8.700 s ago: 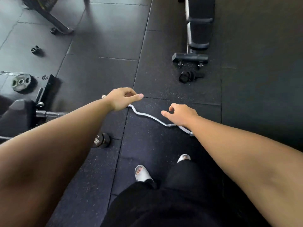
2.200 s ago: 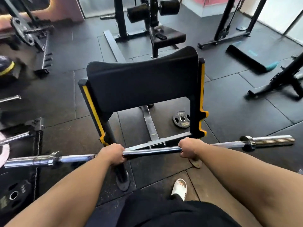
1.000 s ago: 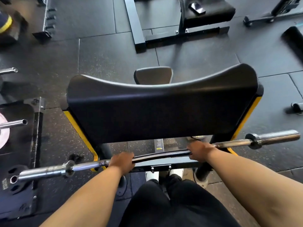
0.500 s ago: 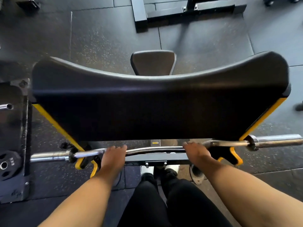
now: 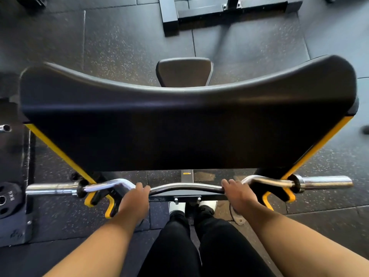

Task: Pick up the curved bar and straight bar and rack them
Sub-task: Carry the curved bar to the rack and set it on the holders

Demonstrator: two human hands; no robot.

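Note:
The chrome curved bar (image 5: 185,186) lies level across the yellow-and-black rack hooks (image 5: 90,199) of a preacher curl bench, just below its big black arm pad (image 5: 179,126). My left hand (image 5: 135,198) wraps the bar left of centre. My right hand (image 5: 237,193) holds it right of centre. Both bar sleeves stick out past the hooks, left sleeve (image 5: 52,189) and right sleeve (image 5: 323,181). No straight bar is in view.
The bench's small seat (image 5: 184,71) shows beyond the pad. A black weight plate (image 5: 6,198) and a plate storage frame stand at the left edge. A black machine base (image 5: 229,9) lies on the rubber floor at the top. My legs and white shoes are below the bar.
I carried the curved bar from the floor to the preacher bench and lowered it. Over the last second it dropped down onto the yellow hooks, with both hands still on it.

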